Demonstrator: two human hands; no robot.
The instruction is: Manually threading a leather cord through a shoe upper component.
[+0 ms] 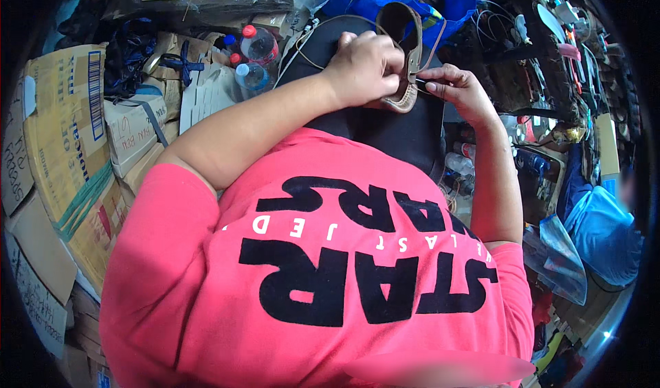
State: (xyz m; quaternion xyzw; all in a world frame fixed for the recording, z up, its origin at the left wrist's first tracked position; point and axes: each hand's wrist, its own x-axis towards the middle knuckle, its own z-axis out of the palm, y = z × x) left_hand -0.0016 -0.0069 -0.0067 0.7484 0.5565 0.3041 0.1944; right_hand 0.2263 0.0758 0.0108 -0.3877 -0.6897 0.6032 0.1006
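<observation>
So the left hand (368, 68) is curled shut with bent fingers, gripping the left side of a brown, curved leather piece with an open top and pale stitching near its lower edge (410, 41). It looks kinda like part of a shoe or sandal, can't swear to it. It's up in front of the chest, right above the black fabric over the lap (412, 134), between the two hands.

The right hand (454, 89) is at the other side of the leather, thumb and index finger pinched together on a small, slim, dark thing (422, 82) right by the leather's edge. Too small to tell what it is. A thin brown cord (300, 42) loops out left past the left hand, and a narrow reddish-brown strip (435, 46) curves up beside the leather on the right.

Person's wearing a bright pink T-shirt with big black lettering (330, 250). Off to the left there's a big tan cardboard box with green straps (65, 134) and a few clear plastic bottles with red and blue caps (258, 46). Shiny blue bag (364, 0) just past the leather at the top, and a light-blue bundle of cloth (605, 230) way over right.
</observation>
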